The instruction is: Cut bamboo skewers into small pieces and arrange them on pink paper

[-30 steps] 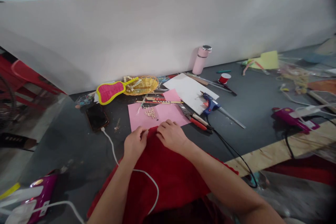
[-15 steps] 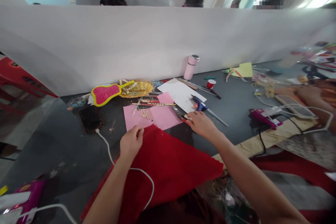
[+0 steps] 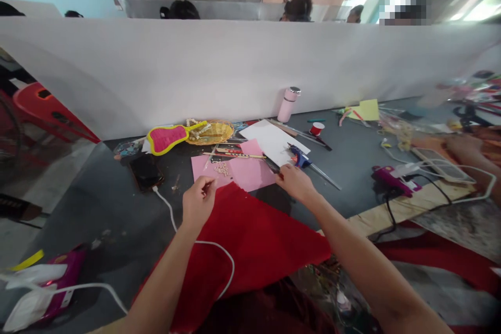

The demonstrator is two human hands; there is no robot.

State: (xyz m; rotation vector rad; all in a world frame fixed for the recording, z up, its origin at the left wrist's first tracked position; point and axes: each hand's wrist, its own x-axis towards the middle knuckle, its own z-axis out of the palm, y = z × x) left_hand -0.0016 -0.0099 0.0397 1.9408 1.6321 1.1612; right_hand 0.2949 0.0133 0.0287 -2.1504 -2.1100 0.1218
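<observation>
My left hand (image 3: 199, 199) is closed in a pinch above the near edge of the pink paper (image 3: 254, 173); whatever is between its fingertips is too small to make out. Small pale beads (image 3: 221, 168) lie in a loose pile on that paper. At the paper's right corner, my right hand (image 3: 294, 181) has its fingers curled round a pair of pliers (image 3: 273, 167), whose handles are hidden under it. A red cloth (image 3: 258, 240) spreads beneath my forearms, with a white cable (image 3: 230, 266) across it. A blue glue gun (image 3: 299, 156) lies just beyond the right hand.
Behind are a yellow basket (image 3: 215, 133), a pink-and-yellow paddle shape (image 3: 168, 140), white paper (image 3: 270, 141), a red spool (image 3: 317, 129) and a pink bottle (image 3: 288, 105) before a white partition (image 3: 195, 68). A phone (image 3: 146, 171) charges at left. Another person's arm (image 3: 472, 154) is at right.
The camera view has shifted slightly. My right hand now covers the red pliers handle that showed before. My left hand stays pinched, raised a little at the fingertips.
</observation>
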